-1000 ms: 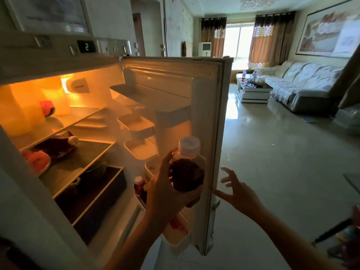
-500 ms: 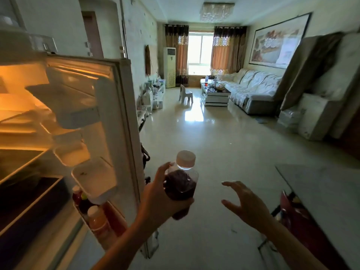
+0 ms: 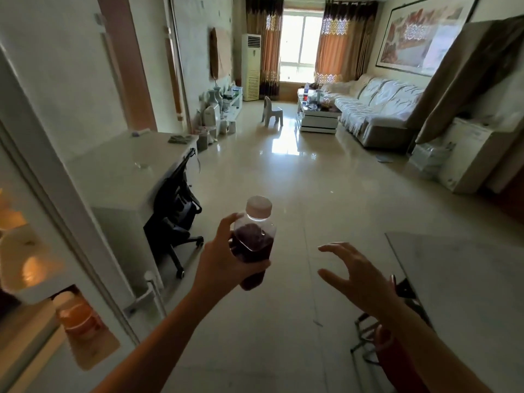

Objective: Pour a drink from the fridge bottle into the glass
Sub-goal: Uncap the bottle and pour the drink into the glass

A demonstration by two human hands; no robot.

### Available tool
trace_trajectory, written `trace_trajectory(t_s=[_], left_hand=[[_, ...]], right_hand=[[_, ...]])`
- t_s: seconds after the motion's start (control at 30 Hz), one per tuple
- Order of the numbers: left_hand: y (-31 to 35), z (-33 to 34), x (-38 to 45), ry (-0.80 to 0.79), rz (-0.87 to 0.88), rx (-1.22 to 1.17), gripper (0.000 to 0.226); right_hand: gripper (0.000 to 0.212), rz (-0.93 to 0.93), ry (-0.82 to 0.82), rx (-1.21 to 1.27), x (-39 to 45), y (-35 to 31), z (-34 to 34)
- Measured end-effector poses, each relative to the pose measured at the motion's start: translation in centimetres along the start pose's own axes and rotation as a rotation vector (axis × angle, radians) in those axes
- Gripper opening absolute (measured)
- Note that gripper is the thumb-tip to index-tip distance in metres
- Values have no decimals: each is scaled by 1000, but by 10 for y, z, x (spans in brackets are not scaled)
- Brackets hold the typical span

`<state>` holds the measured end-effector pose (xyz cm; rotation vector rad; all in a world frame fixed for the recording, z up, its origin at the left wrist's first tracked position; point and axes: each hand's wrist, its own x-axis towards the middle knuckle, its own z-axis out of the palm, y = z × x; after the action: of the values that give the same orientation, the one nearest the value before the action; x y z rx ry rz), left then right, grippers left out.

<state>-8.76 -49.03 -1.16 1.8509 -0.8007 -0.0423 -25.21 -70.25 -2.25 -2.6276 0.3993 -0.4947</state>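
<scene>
The left hand point(image 3: 226, 260) is wrapped around a small clear plastic bottle point(image 3: 253, 241) of dark red drink with a pale cap, upright near the middle. At three o'clock of it, the right hand point(image 3: 358, 275) is spread wide and empty. The white fridge door point(image 3: 42, 251) stands at nine o'clock.

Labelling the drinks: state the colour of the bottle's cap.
Pale pinkish white cap, on the bottle in the left hand; head view.

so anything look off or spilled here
Nothing spilled. The bottle is capped, roughly upright in the left hand, its dark drink contained. The right hand is open and empty. One thing stands out: the fridge door at the left edge is open, its lit shelves showing.
</scene>
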Motion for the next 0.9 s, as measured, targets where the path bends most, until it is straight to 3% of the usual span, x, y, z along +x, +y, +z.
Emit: trace_trajectory(t_s=[0.2, 0.57, 0.9], left_hand=[[-33, 31, 85, 69, -50, 5, 100], [-84, 83, 269, 131, -123, -12, 97], [-143, 106, 417, 325, -242, 55, 92]], right_hand=[[44, -11, -31, 63, 95, 34, 17], [46, 28, -178, -62, 267, 136, 1], [45, -199, -352, -70, 497, 222, 65]])
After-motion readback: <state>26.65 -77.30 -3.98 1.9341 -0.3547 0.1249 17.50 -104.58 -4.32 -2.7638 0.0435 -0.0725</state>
